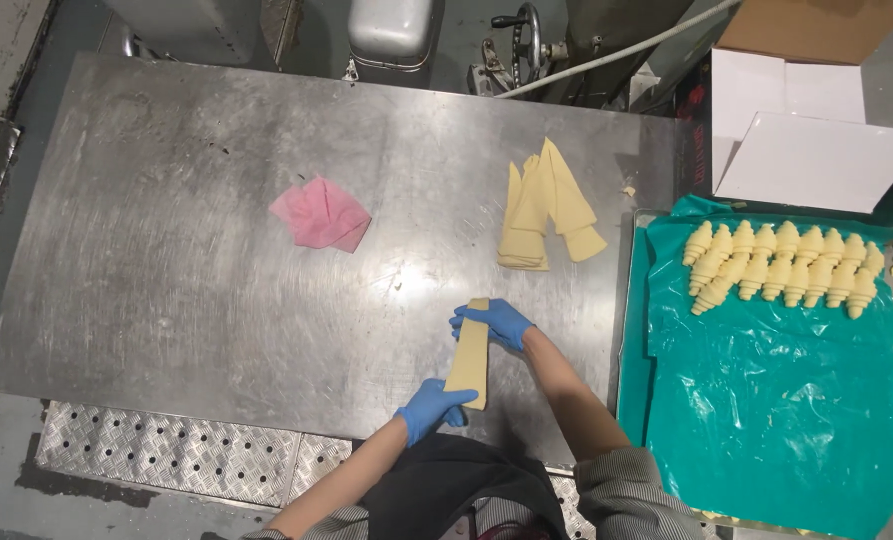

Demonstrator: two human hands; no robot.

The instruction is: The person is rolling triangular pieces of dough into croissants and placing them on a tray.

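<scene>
Both gloved hands on one dough strip [469, 352] at the worktop's [166, 280] near edge: left hand [431, 405] fingers pinch its near end, right hand [496, 322] fingers clasp the far end.

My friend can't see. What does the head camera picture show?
Two blue-gloved hands, left hand and right hand, stretch a long strip of dough on a steel table. Nearby lie a pile of dough triangles, a pink cloth, and shaped croissants on a green-lined tray.
</scene>
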